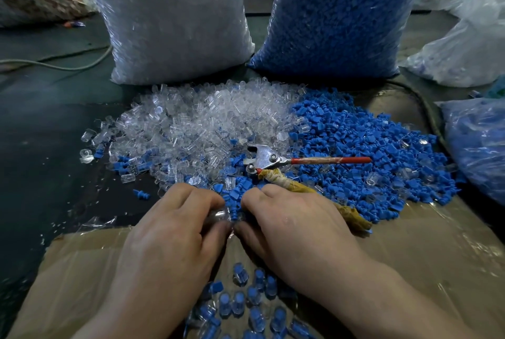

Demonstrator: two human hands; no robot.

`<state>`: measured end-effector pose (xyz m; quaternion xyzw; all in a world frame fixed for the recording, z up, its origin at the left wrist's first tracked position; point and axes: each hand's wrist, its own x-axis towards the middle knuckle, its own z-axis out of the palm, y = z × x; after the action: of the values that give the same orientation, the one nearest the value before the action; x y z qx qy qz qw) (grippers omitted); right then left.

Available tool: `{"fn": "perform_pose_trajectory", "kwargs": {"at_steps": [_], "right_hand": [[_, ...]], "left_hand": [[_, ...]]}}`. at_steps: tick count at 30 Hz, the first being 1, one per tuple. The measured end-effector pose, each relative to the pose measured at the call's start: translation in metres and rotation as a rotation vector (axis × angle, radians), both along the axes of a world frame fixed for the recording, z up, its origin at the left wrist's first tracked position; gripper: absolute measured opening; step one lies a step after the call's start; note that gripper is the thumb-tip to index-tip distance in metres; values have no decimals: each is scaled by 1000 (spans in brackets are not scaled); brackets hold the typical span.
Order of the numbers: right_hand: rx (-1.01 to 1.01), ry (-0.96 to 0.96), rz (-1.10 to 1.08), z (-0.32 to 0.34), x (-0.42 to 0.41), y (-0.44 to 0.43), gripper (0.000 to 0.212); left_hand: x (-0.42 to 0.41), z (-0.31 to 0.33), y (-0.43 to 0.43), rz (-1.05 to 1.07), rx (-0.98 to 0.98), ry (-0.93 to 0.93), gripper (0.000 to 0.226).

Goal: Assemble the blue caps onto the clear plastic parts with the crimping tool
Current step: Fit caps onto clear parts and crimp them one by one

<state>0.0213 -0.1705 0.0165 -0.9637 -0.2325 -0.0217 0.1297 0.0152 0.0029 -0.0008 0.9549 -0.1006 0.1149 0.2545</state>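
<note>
My left hand (180, 218) pinches a clear plastic part (218, 214) near the table's front. My right hand (289, 218) faces it, fingertips curled around a blue cap (235, 214) at the clear part's mouth. The crimping tool (269, 159) lies just beyond my hands on the mixed parts, with one red handle (330, 159) pointing right and one cloth-wrapped handle (314, 194) running under my right hand. A heap of clear parts (196, 123) lies behind on the left, a heap of blue caps (363, 153) on the right. Several assembled pieces (246, 303) lie between my forearms.
A big bag of clear parts (169, 16) and a big bag of blue caps (338, 11) stand at the back. More plastic bags (475, 46) sit at the right. Cardboard under film (87, 265) covers the near table. A cable (54, 65) crosses the left.
</note>
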Motion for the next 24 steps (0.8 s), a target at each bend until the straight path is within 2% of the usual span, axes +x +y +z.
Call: {"fn": "perform_pose_trajectory", "kwargs": {"at_steps": [8, 14, 21, 22, 24], "right_hand": [[31, -30, -48, -4, 2, 1, 25], [26, -30, -53, 0, 3, 1, 23], [79, 17, -68, 3, 1, 0, 6], [91, 16, -69, 3, 1, 0, 7], [143, 20, -83, 2, 1, -2, 20]], "left_hand": [[2, -2, 1, 63, -3, -54, 13], [1, -2, 2, 119, -153, -50, 11], [1, -6, 2, 94, -253, -61, 31], [1, -6, 2, 92, -252, -72, 29], [1, -6, 4, 79, -229, -100, 19]]}}
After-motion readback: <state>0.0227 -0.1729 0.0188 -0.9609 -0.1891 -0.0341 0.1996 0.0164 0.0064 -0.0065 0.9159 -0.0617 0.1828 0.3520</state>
